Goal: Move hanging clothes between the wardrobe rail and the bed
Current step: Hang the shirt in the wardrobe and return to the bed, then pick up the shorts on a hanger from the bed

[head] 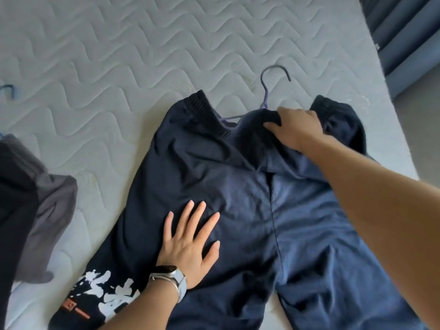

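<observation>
I see one pair of navy trousers (238, 186) spread flat at centre on the bare quilted mattress (107, 55), waistband toward 12 o'clock. One purple hanger (266, 91) pokes out past the waistband at 12. My left hand (190, 241) lies open, fingers splayed, palm flat on the left leg, gripping nothing; a watch (169, 278) on that wrist. My right hand (295, 127) pinches a fold of the waistband. At 9 o'clock lies a grey garment (52, 210) over something black. At 2 o'clock, blue curtain (409, 32) beside the bed edge.
</observation>
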The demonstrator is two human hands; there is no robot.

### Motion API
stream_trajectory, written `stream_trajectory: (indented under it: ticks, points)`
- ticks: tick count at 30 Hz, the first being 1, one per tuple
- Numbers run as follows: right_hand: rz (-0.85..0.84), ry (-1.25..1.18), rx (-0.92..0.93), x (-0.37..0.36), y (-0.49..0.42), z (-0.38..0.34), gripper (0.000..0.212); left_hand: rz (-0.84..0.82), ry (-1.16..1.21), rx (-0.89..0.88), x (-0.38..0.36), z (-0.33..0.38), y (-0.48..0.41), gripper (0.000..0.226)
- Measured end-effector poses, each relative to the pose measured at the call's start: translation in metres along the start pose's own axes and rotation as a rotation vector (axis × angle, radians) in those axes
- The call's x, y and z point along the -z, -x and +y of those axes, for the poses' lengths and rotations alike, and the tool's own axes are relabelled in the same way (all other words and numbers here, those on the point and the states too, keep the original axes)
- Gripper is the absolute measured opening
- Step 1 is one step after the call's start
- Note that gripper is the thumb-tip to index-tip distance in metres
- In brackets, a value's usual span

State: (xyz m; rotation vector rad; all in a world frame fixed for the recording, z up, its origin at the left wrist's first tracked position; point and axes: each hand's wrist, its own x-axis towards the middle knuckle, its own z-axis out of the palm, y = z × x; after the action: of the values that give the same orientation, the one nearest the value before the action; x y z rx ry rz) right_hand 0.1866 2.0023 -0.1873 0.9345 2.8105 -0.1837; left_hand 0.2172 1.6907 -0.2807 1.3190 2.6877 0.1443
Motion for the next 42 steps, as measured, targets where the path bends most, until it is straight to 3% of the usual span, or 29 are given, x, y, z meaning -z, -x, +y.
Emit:
stream_trajectory:
  ticks: [2, 5, 8, 11, 12, 14, 16, 19, 23, 27, 34, 37, 40, 42]
  points:
    - [0.1, -0.11, 0.032, 0.012, 0.035, -0.008, 0.041, 0.018, 0.018, -0.003, 0.0, 0.0, 0.0, 0.055]
    - [0.089, -0.203, 0.077, 0.033, 0.093, -0.01, 0.039, -0.029, 0.051, 0.021, 0.006, 0.002, -0.001, 0.056]
    - [0.045, -0.335, 0.098, 0.054, 0.153, -0.012, 0.029, -0.213, 0.153, 0.108, 0.029, 0.008, -0.006, 0.059]
    - [0.091, -0.497, 0.128, 0.073, 0.212, -0.012, 0.02, -0.39, 0.729, 0.361, 0.074, 0.017, 0.001, 0.047]
    - [0.095, -0.538, 0.149, 0.08, 0.232, -0.013, 0.019, -0.339, 0.938, 0.428, 0.092, 0.019, 0.013, 0.044]
    - [0.049, -0.616, 0.203, 0.093, 0.273, -0.018, 0.015, -0.139, 1.096, 0.48, 0.129, 0.023, 0.045, 0.038]
    - [0.001, -0.692, 0.179, 0.109, 0.312, -0.026, 0.008, 0.032, 1.1, 0.49, 0.164, 0.027, 0.073, 0.034]
    - [0.042, -0.749, 0.092, 0.134, 0.361, -0.037, 0.031, 0.139, 1.001, 0.459, 0.228, 0.038, 0.105, 0.038]
    - [0.114, -0.813, 0.063, 0.176, 0.429, -0.056, 0.028, 0.043, 1.235, 0.499, 0.298, 0.056, 0.154, 0.052]
    - [0.161, -0.854, 0.07, 0.219, 0.493, -0.073, 0.032, -0.013, 1.126, 0.442, 0.362, 0.085, 0.21, 0.067]
    - [0.045, -1.211, 0.055, 0.312, 0.561, -0.111, 0.021, -0.044, 1.17, 0.151, 0.465, 0.138, 0.277, 0.054]
    - [-0.065, -1.446, 0.066, 0.353, 0.581, -0.125, 0.022, -0.087, 1.132, 0.021, 0.499, 0.149, 0.306, 0.077]
    - [-0.109, -1.513, 0.116, 0.395, 0.598, -0.136, 0.021, -0.103, 0.975, -0.097, 0.536, 0.146, 0.328, 0.044]
    - [-0.094, -1.545, 0.153, 0.42, 0.603, -0.143, 0.02, -0.054, 0.854, -0.178, 0.564, 0.142, 0.338, 0.043]
